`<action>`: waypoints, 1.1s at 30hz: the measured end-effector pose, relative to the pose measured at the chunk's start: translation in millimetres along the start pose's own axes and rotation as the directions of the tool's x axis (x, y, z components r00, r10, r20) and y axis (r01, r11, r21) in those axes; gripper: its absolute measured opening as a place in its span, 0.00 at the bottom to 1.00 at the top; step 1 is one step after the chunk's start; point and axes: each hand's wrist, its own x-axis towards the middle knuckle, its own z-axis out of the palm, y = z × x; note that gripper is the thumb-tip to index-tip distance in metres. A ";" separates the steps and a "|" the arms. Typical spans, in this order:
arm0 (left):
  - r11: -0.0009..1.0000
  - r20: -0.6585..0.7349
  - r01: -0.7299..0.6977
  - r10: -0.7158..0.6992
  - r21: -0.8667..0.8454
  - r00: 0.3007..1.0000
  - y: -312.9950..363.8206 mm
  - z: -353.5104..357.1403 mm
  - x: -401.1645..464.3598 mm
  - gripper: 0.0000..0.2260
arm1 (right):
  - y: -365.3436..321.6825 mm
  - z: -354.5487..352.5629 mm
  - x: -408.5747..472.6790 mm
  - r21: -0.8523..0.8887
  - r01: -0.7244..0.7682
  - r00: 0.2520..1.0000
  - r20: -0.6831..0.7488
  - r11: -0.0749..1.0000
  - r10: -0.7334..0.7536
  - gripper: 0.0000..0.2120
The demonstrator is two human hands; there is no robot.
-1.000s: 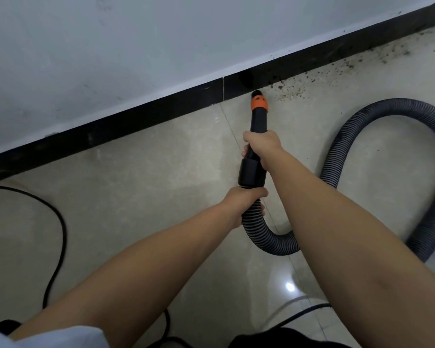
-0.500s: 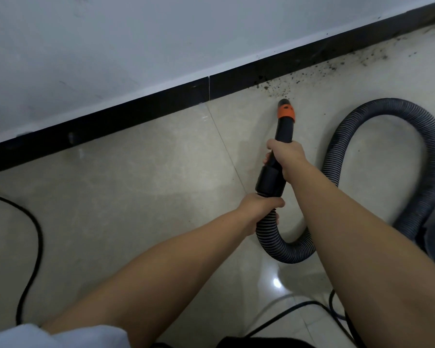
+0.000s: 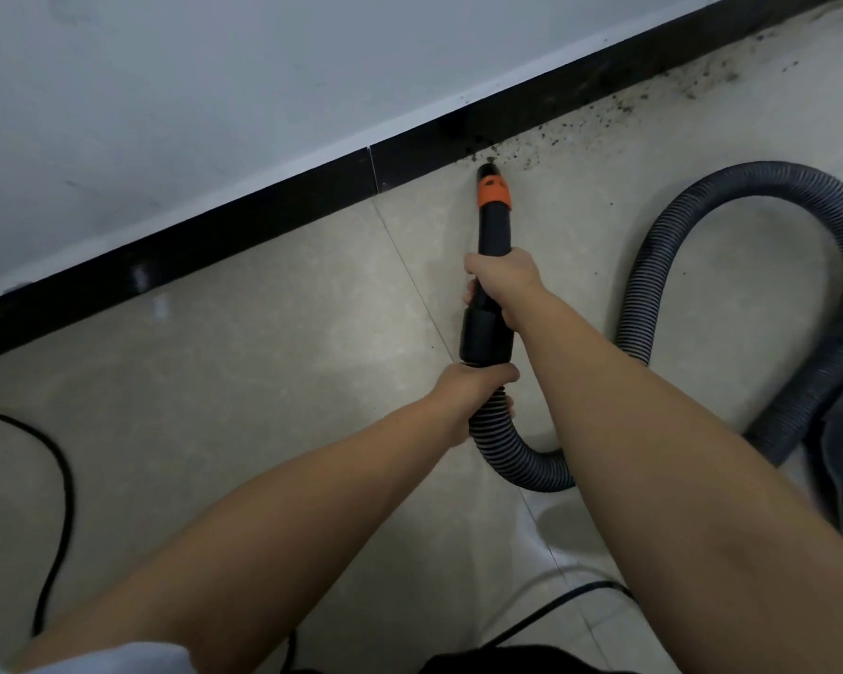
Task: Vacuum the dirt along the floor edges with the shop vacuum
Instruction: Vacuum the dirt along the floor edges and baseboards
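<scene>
your right hand grips the nozzle; your left hand grips the hose. the tip touches dirt.

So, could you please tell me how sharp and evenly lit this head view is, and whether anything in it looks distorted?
Head view: soft, even light, no hard shadows; a faint bright sheen on the floor tiles; wide-angle bend in the black baseboard; nozzle and both hands fairly sharp, right hand, left hand; the dirt turns smeary toward the top right corner, and the cable at left is slightly blurred.
</scene>
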 end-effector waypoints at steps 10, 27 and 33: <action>0.959 0.025 0.039 -0.047 0.279 0.999 13.0 15.6 -37.6 0.07 | -10.0 -37.9 -31.1 0.065 -0.121 0.992 -0.019 0.990 0.123 0.07; 0.536 -0.005 0.189 -0.326 0.822 0.945 61.4 -5.8 -53.4 0.12 | 3.4 -42.5 -69.7 0.463 -0.206 0.871 -0.316 0.862 0.377 0.06; 0.481 0.084 0.098 -0.344 0.871 0.935 77.4 18.9 -24.9 0.13 | -4.3 -69.3 -52.0 0.545 -0.166 0.801 -0.411 0.822 0.435 0.10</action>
